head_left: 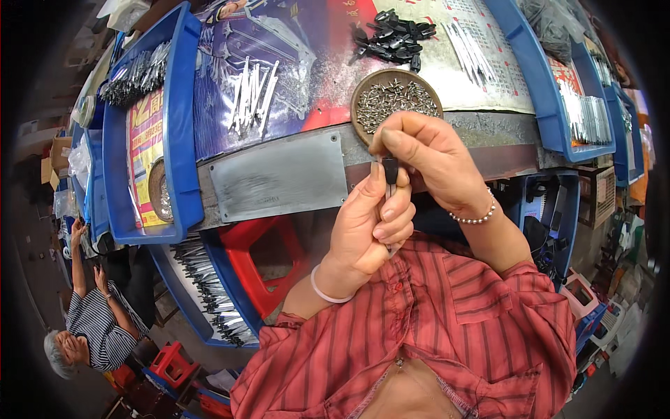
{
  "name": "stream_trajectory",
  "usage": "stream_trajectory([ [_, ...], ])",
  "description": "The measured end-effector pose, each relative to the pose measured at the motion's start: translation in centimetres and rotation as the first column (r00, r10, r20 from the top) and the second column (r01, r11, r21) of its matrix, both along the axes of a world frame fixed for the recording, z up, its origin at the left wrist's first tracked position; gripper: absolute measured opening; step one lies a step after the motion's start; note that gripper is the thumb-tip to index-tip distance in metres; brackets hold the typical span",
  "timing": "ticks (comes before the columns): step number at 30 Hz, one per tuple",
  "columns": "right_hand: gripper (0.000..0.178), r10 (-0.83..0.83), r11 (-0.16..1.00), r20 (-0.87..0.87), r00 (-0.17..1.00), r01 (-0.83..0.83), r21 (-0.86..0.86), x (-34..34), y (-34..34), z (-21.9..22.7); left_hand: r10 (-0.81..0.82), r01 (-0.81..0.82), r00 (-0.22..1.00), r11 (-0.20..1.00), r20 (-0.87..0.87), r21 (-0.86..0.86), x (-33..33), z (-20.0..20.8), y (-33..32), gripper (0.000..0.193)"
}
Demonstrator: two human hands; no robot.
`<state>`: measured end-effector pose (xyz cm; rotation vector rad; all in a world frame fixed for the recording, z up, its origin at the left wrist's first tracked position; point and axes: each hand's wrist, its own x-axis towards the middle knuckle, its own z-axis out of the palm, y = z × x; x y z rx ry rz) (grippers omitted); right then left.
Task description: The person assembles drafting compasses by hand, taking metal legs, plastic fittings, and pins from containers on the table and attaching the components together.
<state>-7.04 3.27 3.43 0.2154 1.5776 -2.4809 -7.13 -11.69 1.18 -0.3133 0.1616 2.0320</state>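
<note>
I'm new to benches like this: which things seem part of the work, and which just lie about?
Likely in use:
held black-ended piece
small metal pieces in round dish
black parts
silver strips

Perhaps unrelated:
red stool
cardboard box

A small-parts workshop: blue trays [183, 140], a dish [355, 106] of tiny metal pieces [391, 99] and heaped black parts [394, 36] on the worktop [492, 127]

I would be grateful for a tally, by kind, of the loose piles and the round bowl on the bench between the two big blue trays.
Piles of thin silvery strips: 2
Pile of black parts: 1
Round bowl of small metal pieces: 1
Total: 4
</note>
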Motion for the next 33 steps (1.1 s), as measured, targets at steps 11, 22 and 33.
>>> stream_trajectory([
  [11,0.021,0.220,0.199,-0.424,0.879,0.385,0.901,-2.2,3.7,-0.4,0.108,-0.103,0.993,0.990,-0.042,0.101,-1.8,0.3,-1.5,0.037],
  [22,0.008,0.412,-0.079,-0.296,0.862,0.357,0.931,-3.8,2.9,-1.4,0.120,-0.118,0.992,0.991,-0.028,0.056,-1.6,0.1,-1.7,0.035],
  [33,0.011,0.242,0.257,-0.419,0.875,0.358,0.898,-3.6,3.4,-0.9,0.115,-0.110,0.991,0.991,-0.069,0.072,-1.5,-0.6,-1.4,0.032],
])
